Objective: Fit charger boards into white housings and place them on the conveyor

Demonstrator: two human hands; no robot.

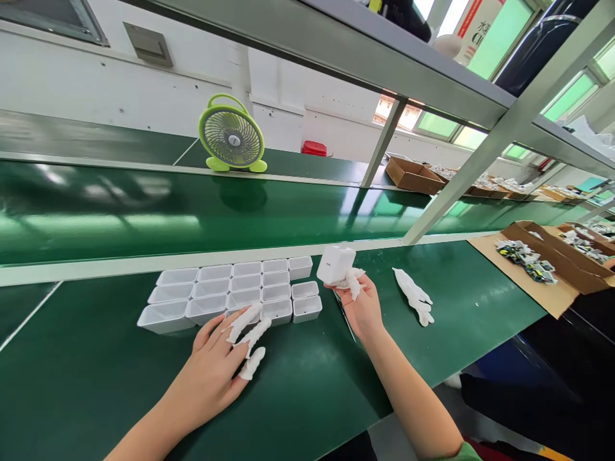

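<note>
White plastic charger block is being pinched in the right hand, held just above the green bench, fingertips closed around its lower edge. Left hand is lying flat and open, holding nothing, its covered fingers touching the white tray grid. A white glove is lying nearby.

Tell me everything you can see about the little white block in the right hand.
The white block is a small, smooth, boxy piece with rounded corners, apparently glossy plastic, with a faint mark on one face, too small to read. The right hand holds it up by its lower edge, above the green table, tilted slightly, pinched by fingertips wearing white finger covers. It sits just right of the white tray cluster, not touching it.
</note>
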